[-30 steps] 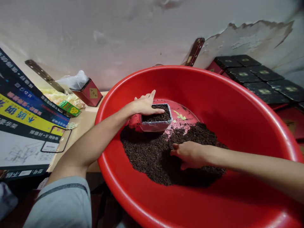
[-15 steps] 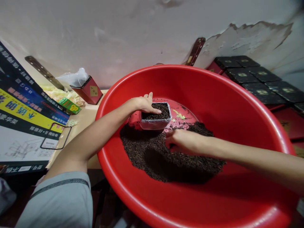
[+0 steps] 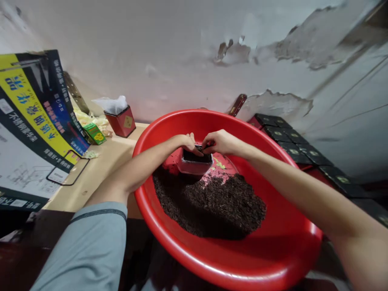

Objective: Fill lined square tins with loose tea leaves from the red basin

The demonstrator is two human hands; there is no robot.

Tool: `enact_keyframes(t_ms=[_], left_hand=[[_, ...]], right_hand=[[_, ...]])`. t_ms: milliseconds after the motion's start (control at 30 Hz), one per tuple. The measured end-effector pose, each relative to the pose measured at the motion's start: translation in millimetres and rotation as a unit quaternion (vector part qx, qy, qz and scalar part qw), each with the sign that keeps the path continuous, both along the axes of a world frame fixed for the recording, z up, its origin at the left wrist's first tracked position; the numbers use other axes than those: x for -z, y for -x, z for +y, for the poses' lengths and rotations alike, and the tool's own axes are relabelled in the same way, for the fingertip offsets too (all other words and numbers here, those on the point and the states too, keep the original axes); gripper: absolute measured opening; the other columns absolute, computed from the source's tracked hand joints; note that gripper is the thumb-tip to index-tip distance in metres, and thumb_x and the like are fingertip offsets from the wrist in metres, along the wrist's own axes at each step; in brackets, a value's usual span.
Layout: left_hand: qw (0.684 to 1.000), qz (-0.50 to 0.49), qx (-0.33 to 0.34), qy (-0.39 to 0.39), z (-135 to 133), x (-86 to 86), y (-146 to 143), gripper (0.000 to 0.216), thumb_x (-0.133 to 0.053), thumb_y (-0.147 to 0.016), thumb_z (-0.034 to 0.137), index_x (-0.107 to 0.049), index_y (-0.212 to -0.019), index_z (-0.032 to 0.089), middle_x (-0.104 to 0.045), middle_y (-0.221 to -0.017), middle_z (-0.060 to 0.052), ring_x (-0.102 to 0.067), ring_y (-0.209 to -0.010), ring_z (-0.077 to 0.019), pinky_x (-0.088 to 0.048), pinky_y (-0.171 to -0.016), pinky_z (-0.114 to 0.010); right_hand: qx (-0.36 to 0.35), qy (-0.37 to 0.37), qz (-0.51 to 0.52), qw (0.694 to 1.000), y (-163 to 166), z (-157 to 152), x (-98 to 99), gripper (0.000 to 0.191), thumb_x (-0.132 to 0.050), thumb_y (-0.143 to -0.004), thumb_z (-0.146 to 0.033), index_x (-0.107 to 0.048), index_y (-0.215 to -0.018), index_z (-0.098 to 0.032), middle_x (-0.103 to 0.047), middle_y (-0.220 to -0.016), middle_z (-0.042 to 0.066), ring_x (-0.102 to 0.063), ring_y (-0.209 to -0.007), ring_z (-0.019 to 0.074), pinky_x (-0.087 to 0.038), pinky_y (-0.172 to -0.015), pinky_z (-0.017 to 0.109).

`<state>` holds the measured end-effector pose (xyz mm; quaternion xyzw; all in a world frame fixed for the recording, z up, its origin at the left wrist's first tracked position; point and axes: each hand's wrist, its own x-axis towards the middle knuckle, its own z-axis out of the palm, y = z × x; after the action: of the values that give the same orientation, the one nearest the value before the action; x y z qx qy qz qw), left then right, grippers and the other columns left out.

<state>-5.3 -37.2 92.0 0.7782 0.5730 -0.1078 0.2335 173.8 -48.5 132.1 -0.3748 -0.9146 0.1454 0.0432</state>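
Holds the small tin (image 3: 194, 165) by its left rim with the left hand (image 3: 188, 142), fingers (image 3: 192, 148) curled shut over the edge, thumb tip dipping just inside. Meets the same tin from the other side with the right hand (image 3: 218, 142), fingers (image 3: 207, 146) bunched together, tips pointing down over the tin's mouth and almost touching the left fingertips; cannot tell whether with anything pinched between them. Has the tin directly beneath both sets of fingers, upright on the floor of the red basin (image 3: 291, 238), toward its far side, filled close to the brim with dark loose leaves (image 3: 196, 156). Just below and nearer than the fingers, against the tin's foot, a broad heap (image 3: 212, 202) of the same dark leaves across the basin floor. To the right of the right fingers, a bare patch of basin floor with a few yellow specks. Well to the left of the left fingers, on the pale table (image 3: 103, 169): a lined red box (image 3: 121, 120) with crumpled plastic sticking out, a green packet (image 3: 95, 133) beside it, and farther left a large printed carton (image 3: 30, 129) leaning up. Well to the right of the right fingers, beyond the basin's rim, rows of black-lidded boxes (image 3: 287, 142). Past all the fingertips, a peeling wall (image 3: 182, 60).
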Motion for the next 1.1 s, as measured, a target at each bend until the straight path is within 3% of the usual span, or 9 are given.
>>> enact_keyframes(t_ms=[100,267,433,533,667,800,967,1100], left_hand=[[1.000,0.000,-0.020,0.015,-12.0,-14.4,11.8,0.150,-0.064,-0.071,0.087,0.012,-0.166,-0.001,-0.001,-0.174,-0.028,-0.017,-0.163,-0.0344,-0.027,-0.129,-0.038],[0.998,-0.042,0.020,0.038,-11.1,-31.8,34.8,0.145,-0.067,-0.074,0.078,0.014,-0.166,0.003,-0.007,-0.175,-0.021,-0.021,-0.163,-0.0262,-0.028,-0.127,-0.030],[0.997,-0.076,-0.015,0.020,-2.7,-22.9,28.8,0.139,-0.062,-0.079,0.079,0.014,-0.167,0.003,-0.006,-0.175,-0.021,-0.021,-0.163,-0.0262,-0.025,-0.128,-0.030],[0.997,-0.070,-0.023,0.014,-3.6,-14.9,16.6,0.139,-0.063,-0.078,0.080,0.014,-0.167,0.006,-0.004,-0.175,-0.022,-0.019,-0.164,-0.0303,-0.024,-0.130,-0.036],[0.998,-0.043,-0.026,0.035,-3.0,-12.5,7.4,0.141,-0.068,-0.077,0.077,0.014,-0.168,0.007,-0.005,-0.176,-0.022,-0.017,-0.164,-0.0323,-0.024,-0.131,-0.038],[0.998,-0.021,-0.040,0.044,5.5,-8.3,2.7,0.139,-0.072,-0.074,0.075,0.001,-0.170,0.005,-0.008,-0.177,-0.020,-0.016,-0.164,-0.0334,-0.023,-0.132,-0.035],[0.997,0.016,-0.059,0.040,15.6,-1.4,-6.1,0.133,-0.073,-0.074,0.077,-0.015,-0.169,0.004,-0.013,-0.177,-0.021,-0.022,-0.162,-0.0354,-0.026,-0.131,-0.035],[0.997,0.037,-0.045,0.042,19.3,-3.8,-8.2,0.127,-0.074,-0.073,0.076,-0.023,-0.168,0.011,-0.020,-0.177,-0.017,-0.023,-0.161,-0.0386,-0.026,-0.131,-0.040]], right_hand=[[0.035,0.030,0.014,0.999,7.4,5.9,10.1,0.020,-0.078,-0.080,-0.022,-0.083,-0.099,-0.017,-0.080,-0.091,0.006,-0.072,-0.081,0.0172,-0.056,-0.078,0.029],[0.061,0.112,0.084,0.988,-7.4,5.6,15.4,0.026,-0.066,-0.091,-0.028,-0.082,-0.108,-0.018,-0.081,-0.089,0.006,-0.075,-0.078,0.0172,-0.060,-0.078,0.030],[0.064,0.039,0.098,0.992,-41.6,-7.1,8.4,0.020,-0.068,-0.087,-0.029,-0.081,-0.100,-0.021,-0.081,-0.095,0.005,-0.074,-0.085,0.0190,-0.060,-0.086,0.034],[0.058,0.079,0.014,0.995,-60.3,-16.2,15.6,0.019,-0.068,-0.088,-0.030,-0.079,-0.097,-0.019,-0.079,-0.088,0.005,-0.072,-0.077,0.0174,-0.058,-0.078,0.031],[-0.022,0.185,-0.153,0.970,-75.5,-31.1,51.3,0.026,-0.071,-0.087,-0.025,-0.078,-0.111,-0.019,-0.079,-0.097,0.007,-0.073,-0.084,0.0189,-0.057,-0.078,0.030],[-0.074,0.175,-0.230,0.954,-83.2,-57.4,102.0,0.047,-0.084,-0.071,-0.016,-0.078,-0.117,-0.022,-0.076,-0.116,0.012,-0.075,-0.095,0.0281,-0.059,-0.082,0.037],[-0.092,0.152,-0.189,0.966,-91.8,-80.3,145.7,0.051,-0.085,-0.059,0.001,-0.078,-0.105,-0.021,-0.078,-0.107,0.015,-0.076,-0.080,0.0286,-0.060,-0.071,0.037],[-0.085,0.199,-0.131,0.967,-92.2,-82.5,155.7,0.027,-0.076,-0.069,0.001,-0.073,-0.080,-0.024,-0.077,-0.087,0.011,-0.074,-0.076,0.0284,-0.060,-0.074,0.042]])
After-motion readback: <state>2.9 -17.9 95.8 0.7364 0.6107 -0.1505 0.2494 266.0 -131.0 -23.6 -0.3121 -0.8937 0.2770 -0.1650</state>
